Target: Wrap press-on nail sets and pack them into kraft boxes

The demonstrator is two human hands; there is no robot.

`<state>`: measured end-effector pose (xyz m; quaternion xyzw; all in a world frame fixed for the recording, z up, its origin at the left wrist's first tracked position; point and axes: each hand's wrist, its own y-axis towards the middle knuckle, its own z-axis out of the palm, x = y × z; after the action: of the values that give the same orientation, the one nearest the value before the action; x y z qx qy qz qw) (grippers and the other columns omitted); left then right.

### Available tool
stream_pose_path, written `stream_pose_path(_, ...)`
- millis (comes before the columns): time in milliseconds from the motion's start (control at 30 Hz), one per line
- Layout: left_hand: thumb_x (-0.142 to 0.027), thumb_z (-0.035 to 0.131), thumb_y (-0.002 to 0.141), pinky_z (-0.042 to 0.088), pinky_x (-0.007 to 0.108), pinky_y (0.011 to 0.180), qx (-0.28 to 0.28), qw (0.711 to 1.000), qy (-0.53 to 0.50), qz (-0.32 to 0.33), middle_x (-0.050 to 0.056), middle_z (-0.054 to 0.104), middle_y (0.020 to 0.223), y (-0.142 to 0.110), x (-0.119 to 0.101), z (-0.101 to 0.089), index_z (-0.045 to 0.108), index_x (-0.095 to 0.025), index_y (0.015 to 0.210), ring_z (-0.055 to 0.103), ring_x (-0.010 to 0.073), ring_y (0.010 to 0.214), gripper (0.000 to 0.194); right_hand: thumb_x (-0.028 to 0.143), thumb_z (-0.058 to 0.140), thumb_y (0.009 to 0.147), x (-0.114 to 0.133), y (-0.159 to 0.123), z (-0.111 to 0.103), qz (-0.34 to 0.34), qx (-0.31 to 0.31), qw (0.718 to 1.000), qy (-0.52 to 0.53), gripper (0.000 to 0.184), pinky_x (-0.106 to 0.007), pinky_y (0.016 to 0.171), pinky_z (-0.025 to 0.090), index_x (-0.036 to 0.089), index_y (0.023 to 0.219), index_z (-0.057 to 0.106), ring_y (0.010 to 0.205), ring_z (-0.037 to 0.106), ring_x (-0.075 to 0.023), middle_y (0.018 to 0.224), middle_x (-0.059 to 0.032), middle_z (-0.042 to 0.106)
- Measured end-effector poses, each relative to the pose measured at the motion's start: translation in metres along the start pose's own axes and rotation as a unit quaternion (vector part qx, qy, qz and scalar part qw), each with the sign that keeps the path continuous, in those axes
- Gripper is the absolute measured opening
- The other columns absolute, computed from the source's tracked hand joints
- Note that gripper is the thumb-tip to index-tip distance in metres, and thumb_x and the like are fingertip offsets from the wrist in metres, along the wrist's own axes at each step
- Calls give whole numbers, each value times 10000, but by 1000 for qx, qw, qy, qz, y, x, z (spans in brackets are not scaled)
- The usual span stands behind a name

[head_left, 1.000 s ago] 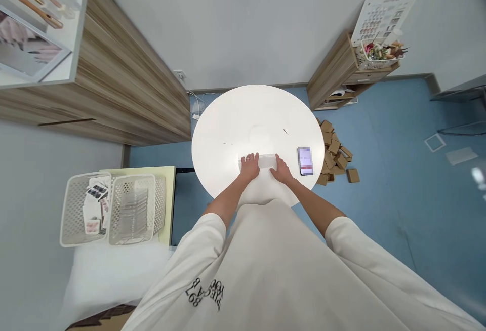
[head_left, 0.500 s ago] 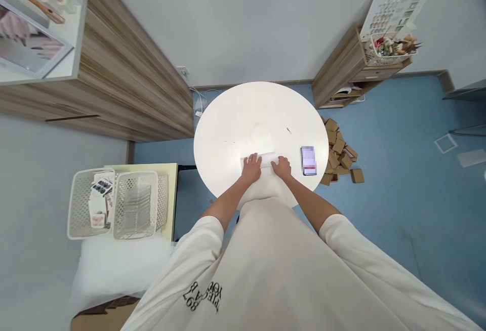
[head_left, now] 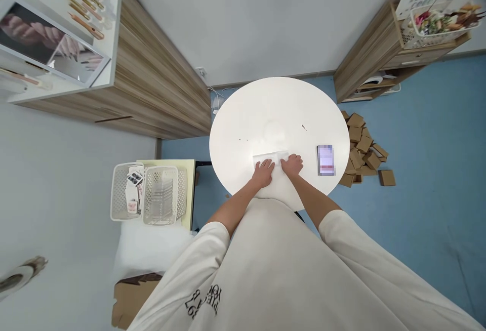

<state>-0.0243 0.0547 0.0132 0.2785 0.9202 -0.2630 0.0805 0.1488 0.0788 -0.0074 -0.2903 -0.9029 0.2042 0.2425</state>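
In the last second, the two bare hands had shifted rightward along the flat, rectangular white packet. The left hand, earlier at the packet's left end, lay across its middle, while the right hand had reached its right end. Neither hand was clamped on the packet: both rested on it palm down with fingers spread, side by side and just apart. The packet lay flat near the edge of the round white table closest to the person, and its material was hard to tell against the white top.

Toward the table's right edge, well clear of the hands, lay a smartphone with a pixelated screen. Beyond that edge, on the blue floor, lay a loose heap of small square kraft-cardboard pieces. Off the table's left side, two white lattice plastic baskets stood together on a pale yellow board, one holding printed cards and the other clear flat sleeves. A wood-grain cabinet ran along the far left.
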Motion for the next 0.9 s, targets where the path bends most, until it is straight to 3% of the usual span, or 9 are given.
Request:
stream_pose_path(233,-205,513,864,192,557,1206,20,1000,1,11,142,253,1646,4,3,-1,299,-196,1559,216,297,1519,727,379,541,875,-1,1,-6,38,53,995,80,437,-443,931,432,213,1268,448,1041,648,-293,1114,-131,679)
stream_pose_path(400,-169,486,866,204,563,1199,9,1000,-6,15,133,281,1639,6,6,0,324,-197,1545,244,281,1510,699,344,496,881,5,-11,-3,-94,62,989,99,376,-330,784,487,230,1239,499,912,645,-230,1000,-56,687)
stream_pose_path(567,-70,424,849,162,561,1215,13,998,-49,22,82,288,1646,-1,13,-5,355,-233,1527,243,240,1518,700,256,448,908,15,-23,2,-199,102,974,35,423,-319,835,491,206,1323,514,961,627,-217,1054,-68,671)
stream_pose_path(633,-56,403,860,165,532,1223,-14,997,-74,9,64,321,1633,-8,18,-5,397,-245,1498,258,226,1513,666,238,417,935,17,-27,2,-222,109,969,4,459,-318,877,484,180,1384,488,1018,618,-222,1140,-101,652)
stream_pose_path(700,-70,394,885,228,484,1210,-68,991,-108,-46,79,354,1612,-16,22,-4,435,-227,1464,296,229,1495,602,226,377,963,17,-31,2,-247,107,962,-41,489,-326,921,469,159,1441,458,1071,600,-236,1224,-134,615)
stream_pose_path(767,-121,414,913,333,441,1152,-119,968,-166,-146,118,388,1579,-21,28,-2,445,-202,1441,371,253,1447,536,218,359,978,17,-36,2,-276,107,950,-100,520,-343,948,452,146,1489,421,1097,578,-253,1268,-156,580)
stream_pose_path(900,-237,527,913,460,379,997,-128,863,-351,-341,166,502,1450,-22,38,3,430,-191,1400,536,279,1289,499,215,410,968,20,-46,4,-313,111,918,-216,592,-376,968,428,118,1547,337,1151,517,-290,1318,-186,514)
